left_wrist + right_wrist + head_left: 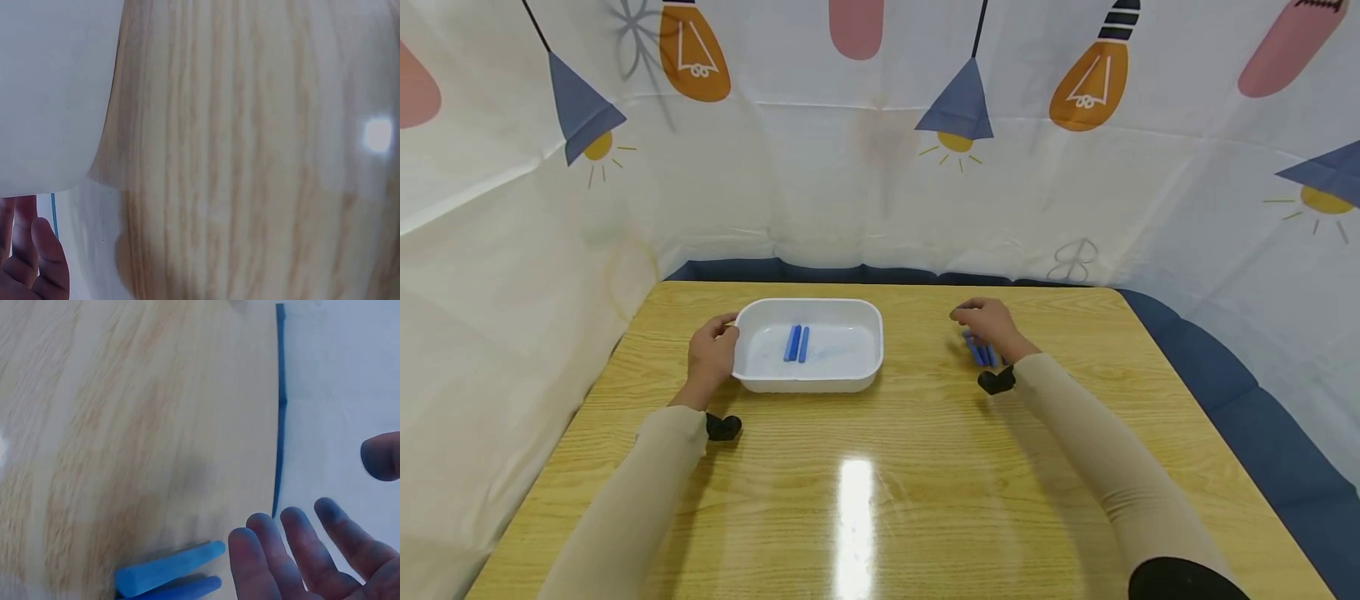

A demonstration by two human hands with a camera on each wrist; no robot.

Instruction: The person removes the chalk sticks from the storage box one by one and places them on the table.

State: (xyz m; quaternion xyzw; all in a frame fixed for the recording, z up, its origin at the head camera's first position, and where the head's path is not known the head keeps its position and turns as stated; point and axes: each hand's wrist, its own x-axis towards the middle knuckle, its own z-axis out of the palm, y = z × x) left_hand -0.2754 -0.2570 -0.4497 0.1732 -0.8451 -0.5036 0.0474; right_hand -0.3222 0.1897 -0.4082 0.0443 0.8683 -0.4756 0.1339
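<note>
My left hand (711, 352) grips the left end of a white plastic tray (808, 386), with the thumb at its rim. In the left wrist view the bent fingers (51, 256) show just beyond the tray's edge. A few blue chalk sticks (803, 343) lie side by side on the tray floor, beside a faint blue smudge. Over on the right, my right hand (991, 325) hovers above several more blue chalk sticks (976, 351) on the table, partly covering them. Its fingers are spread and the thumb stands apart, holding nothing; two sticks (172, 567) appear beneath it in the right wrist view.
The yellow wood-grain table (790, 492) reflects a bright light in front of the tray. A white cloth printed with lamps and bulbs (820, 192) hangs behind and at the sides. Dark blue fabric (1232, 392) runs along the table's right edge.
</note>
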